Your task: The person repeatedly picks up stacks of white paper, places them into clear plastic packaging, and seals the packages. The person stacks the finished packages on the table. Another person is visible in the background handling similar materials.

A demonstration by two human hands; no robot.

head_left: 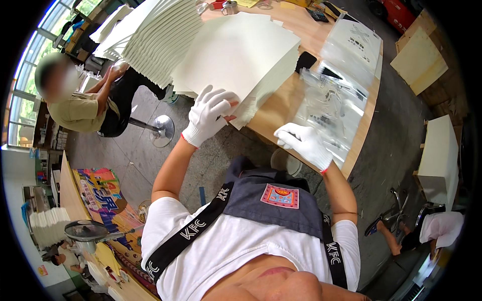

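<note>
Closest to the lens: white shirt (236, 251) and grey apron (271, 200) with black straps. Above, two gloved hands at the near edge of the wooden table (286, 100). Left hand (208, 113) on the near corner of the stack of cream sheets (236, 55), fingers curled over the stack's edge and pressing on it. Right hand (304, 143) just off the table's edge, beside the clear plastic bags (329, 105), fingers bent loosely, gripping nothing visible; touching the bag or not, cannot tell. Stack lying flat on the table's left part, fanned at its side, the bags to its right, a black phone (305, 61) between them. Farther left, a second, larger fanned pile of sheets (155, 35). Beyond it, another person seated on a stool (160, 128), hand at that pile.
</note>
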